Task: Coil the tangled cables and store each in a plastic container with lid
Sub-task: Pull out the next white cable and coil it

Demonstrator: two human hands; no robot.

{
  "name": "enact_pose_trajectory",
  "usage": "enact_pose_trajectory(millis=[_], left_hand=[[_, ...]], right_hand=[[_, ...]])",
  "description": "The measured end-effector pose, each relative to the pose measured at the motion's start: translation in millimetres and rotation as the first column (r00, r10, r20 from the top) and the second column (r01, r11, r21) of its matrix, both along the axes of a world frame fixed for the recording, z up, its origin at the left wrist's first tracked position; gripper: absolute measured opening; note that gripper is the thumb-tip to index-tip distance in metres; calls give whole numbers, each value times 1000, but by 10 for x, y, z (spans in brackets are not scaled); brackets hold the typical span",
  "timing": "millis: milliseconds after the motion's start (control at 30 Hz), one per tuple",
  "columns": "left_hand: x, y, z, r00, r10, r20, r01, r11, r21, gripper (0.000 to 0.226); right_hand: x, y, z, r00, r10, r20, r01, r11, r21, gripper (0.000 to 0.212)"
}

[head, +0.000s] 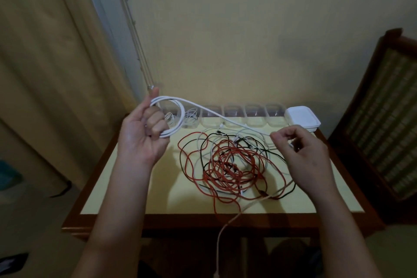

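My left hand (pixel 144 133) is raised over the table's left side and grips a coil of white cable (pixel 178 117) of a few loops. From the coil the same cable runs right and down to my right hand (pixel 302 153), which pinches it near its end. Between and below the hands lies a tangled pile of red, black and white cables (pixel 232 165) on the yellow tabletop. A row of clear plastic containers (pixel 255 117) stands along the table's back edge; the leftmost ones hold white cables. A stack of white lids (pixel 302 118) sits at the row's right end.
The small table (pixel 140 201) has a dark wooden rim and stands against a cream wall. One pale cable hangs over the front edge (pixel 223 230). A wooden chair (pixel 383 108) stands close on the right. A curtain hangs at the left.
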State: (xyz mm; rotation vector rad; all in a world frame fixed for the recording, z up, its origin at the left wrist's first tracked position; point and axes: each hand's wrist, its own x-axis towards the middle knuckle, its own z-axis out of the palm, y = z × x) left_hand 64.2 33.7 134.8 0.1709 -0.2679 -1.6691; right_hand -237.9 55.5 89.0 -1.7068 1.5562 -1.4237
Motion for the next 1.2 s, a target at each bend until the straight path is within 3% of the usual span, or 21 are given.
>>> enact_pose_trajectory(millis=[133,267,333,467,567,667,767,833,967,1067,1200], left_hand=[[28,21,48,989,126,80,-130,991,44,36],[-121,42,81,937,233,258,-263,961,86,39],[-190,24,71,866,285,412,-335,941,54,41],[-438,81,94,621,363,695,-429,899,-87,32],[-635,147,64,447,333,830,-350,919,-180,29],[-779,190,-23,280,265,923,-157,961,-228,32],[-857,238,-66,217,139,966,46,987,-153,32],[-875,258,-90,257,12,966,157,986,-54,31],[-905,280,-52,552,-194,811,248,967,63,37],[-953,278,8,712,-245,658,284,958,49,40],[-1048,282,47,789,-239,566,256,965,51,33]], right_hand=[[-90,-26,-58,994,-51,-99,49,998,-31,12],[-70,-55,-86,945,-72,-320,35,992,-119,13],[-22,-61,-111,916,-39,-400,-12,992,-125,12],[142,-31,-112,881,63,-469,-126,987,-103,18],[307,14,-61,879,133,-457,-202,974,-106,26],[418,56,31,919,168,-358,-227,965,-130,25],[440,40,102,950,128,-286,-186,965,-183,23],[425,24,123,966,80,-244,-137,965,-226,24],[419,50,142,995,1,-103,-29,965,-262,21],[480,94,183,998,10,54,-4,994,-105,27],[628,184,234,941,142,307,-169,983,64,54]])
